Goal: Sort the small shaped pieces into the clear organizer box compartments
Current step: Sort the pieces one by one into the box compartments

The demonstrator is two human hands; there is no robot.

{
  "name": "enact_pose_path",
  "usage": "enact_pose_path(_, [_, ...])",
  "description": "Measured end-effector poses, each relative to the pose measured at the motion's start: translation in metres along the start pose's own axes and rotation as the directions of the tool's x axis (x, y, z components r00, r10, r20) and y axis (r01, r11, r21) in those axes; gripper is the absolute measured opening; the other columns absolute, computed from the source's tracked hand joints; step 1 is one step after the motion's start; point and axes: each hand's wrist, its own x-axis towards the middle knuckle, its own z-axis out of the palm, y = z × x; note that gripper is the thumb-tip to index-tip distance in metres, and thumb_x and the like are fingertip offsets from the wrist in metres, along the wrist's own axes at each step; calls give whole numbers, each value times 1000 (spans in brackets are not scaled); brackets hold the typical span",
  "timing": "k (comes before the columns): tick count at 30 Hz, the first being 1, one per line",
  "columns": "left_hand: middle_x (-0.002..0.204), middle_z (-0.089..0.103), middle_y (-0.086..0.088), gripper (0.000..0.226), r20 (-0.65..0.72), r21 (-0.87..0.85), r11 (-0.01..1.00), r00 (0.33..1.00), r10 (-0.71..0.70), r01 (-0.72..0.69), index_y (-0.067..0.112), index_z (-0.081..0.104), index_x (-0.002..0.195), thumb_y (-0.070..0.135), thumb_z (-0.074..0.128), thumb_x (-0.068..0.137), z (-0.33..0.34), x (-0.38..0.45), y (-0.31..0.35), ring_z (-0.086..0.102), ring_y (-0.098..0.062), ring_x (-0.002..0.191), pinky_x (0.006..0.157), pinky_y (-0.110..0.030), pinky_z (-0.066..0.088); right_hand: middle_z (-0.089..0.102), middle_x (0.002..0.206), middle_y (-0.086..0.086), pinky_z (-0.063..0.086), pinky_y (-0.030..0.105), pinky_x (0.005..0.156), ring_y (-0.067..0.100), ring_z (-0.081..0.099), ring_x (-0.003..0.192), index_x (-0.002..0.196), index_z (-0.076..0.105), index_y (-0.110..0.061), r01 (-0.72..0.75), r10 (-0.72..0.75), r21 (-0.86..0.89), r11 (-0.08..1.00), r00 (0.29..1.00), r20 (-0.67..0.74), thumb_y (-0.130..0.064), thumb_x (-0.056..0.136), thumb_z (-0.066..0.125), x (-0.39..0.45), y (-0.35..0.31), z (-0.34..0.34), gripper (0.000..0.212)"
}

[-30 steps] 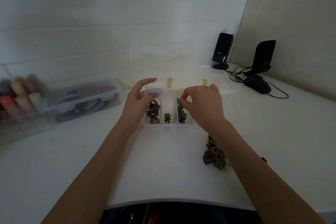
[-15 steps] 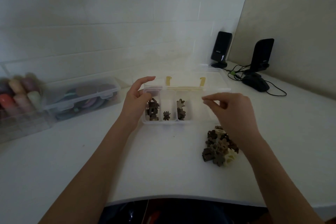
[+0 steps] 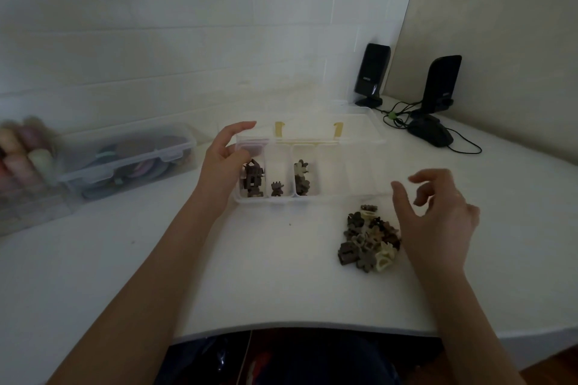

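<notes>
The clear organizer box (image 3: 350, 197) lies in the middle of the white table with its lid folded back. Brown pieces fill its left compartment (image 3: 252, 180), one small piece (image 3: 277, 188) sits in the second, and several lie in the third (image 3: 301, 177). My left hand (image 3: 223, 162) holds the box's left end, thumb at the wall, index finger over the back corner. A loose pile of brown and cream pieces (image 3: 370, 237) lies in front of the box on the right. My right hand (image 3: 438, 212) hovers just right of the pile, fingers loosely curled, holding nothing.
A closed clear storage box (image 3: 125, 159) with coloured discs stands at the left, with blurred pastel objects (image 3: 22, 147) beside it. Two black speakers (image 3: 372, 75) (image 3: 441, 84), a black mouse (image 3: 433, 134) and cables sit at the back right. The table's front edge (image 3: 312, 327) is near me.
My right hand has left the third compartment and moved right and toward me, down beside the loose pile. My left hand has stayed on the box's left end.
</notes>
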Motion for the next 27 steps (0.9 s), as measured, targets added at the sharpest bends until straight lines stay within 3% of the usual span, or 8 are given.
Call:
enact_pose_path(2, [75, 66, 1, 44, -38, -21, 1000, 999, -10, 9, 37, 65, 102, -3, 58, 83, 2, 0, -1, 52, -20, 75, 67, -30, 44, 52, 62, -7, 21, 29, 76, 17, 50, 64, 70, 57, -23, 20, -18, -99, 995, 1000, 26, -37, 86, 57, -2, 2, -1, 21])
enact_pose_path(4, [79, 63, -4, 44, -73, -32, 999, 997, -8, 6, 36, 65, 102, -3, 59, 82, 3, 1, -2, 49, -21, 76, 68, -31, 41, 58, 66, -9, 21, 31, 76, 18, 53, 72, 66, 63, -24, 50, -27, -198, 979, 993, 117, -38, 86, 54, -5, 5, 2, 26])
enact_pose_path(7, [83, 61, -7, 45, -93, -23, 1000, 996, 4, -6, 36, 65, 103, -2, 59, 81, 0, 2, -4, 49, -21, 79, 64, -27, 42, 69, 91, -10, 20, 36, 86, 17, 53, 93, 91, 70, -32, 104, -14, -330, 938, 965, 263, -35, 88, 49, -8, 6, 7, 21])
enact_pose_path(10, [86, 61, -8, 44, -79, -16, 1000, 997, 4, -6, 38, 65, 104, 0, 59, 81, -1, 2, -3, 49, -21, 79, 68, -30, 42, 64, 116, -14, 15, 39, 98, 12, 48, 113, 116, 59, -41, 122, 42, -367, 922, 912, 409, -36, 91, 37, -7, 4, 6, 34])
enact_pose_path(13, [85, 60, -7, 42, -68, -8, 1000, 998, -2, 1, 34, 64, 109, 1, 59, 83, 0, 2, -1, 49, -19, 78, 65, -28, 41, 60, 122, -14, 12, 45, 108, 11, 41, 123, 125, 49, -43, 147, 78, -360, 921, 837, 541, -38, 93, 28, -3, -1, 6, 38])
enact_pose_path(18, [83, 61, -5, 43, -65, -13, 1000, 998, -4, 3, 33, 63, 110, 0, 58, 84, 0, 0, 0, 51, -18, 76, 63, -25, 43, 62, 92, -14, 15, 45, 108, 12, 49, 111, 103, 55, -40, 120, 42, -260, 958, 839, 542, -36, 94, 33, -2, -5, 7, 23])
enact_pose_path(23, [82, 63, -5, 44, -80, -17, 1000, 997, -14, 13, 29, 62, 112, -4, 53, 84, 2, -2, 3, 53, -6, 67, 55, -15, 44, 62, 87, -23, 13, 39, 109, 3, 55, 93, 99, 54, -40, 129, -68, -103, 986, 886, 459, -39, 91, 50, -6, -5, 8, 9])
enact_pose_path(27, [86, 62, -9, 44, -72, 5, 1000, 997, -16, 16, 32, 62, 112, -1, 55, 84, 1, -1, 2, 54, -8, 70, 57, -18, 43, 57, 76, -28, 29, 44, 103, -1, 54, 79, 87, 55, -41, 113, -113, 22, 993, 916, 385, -31, 81, 67, -6, -5, 7, 16])
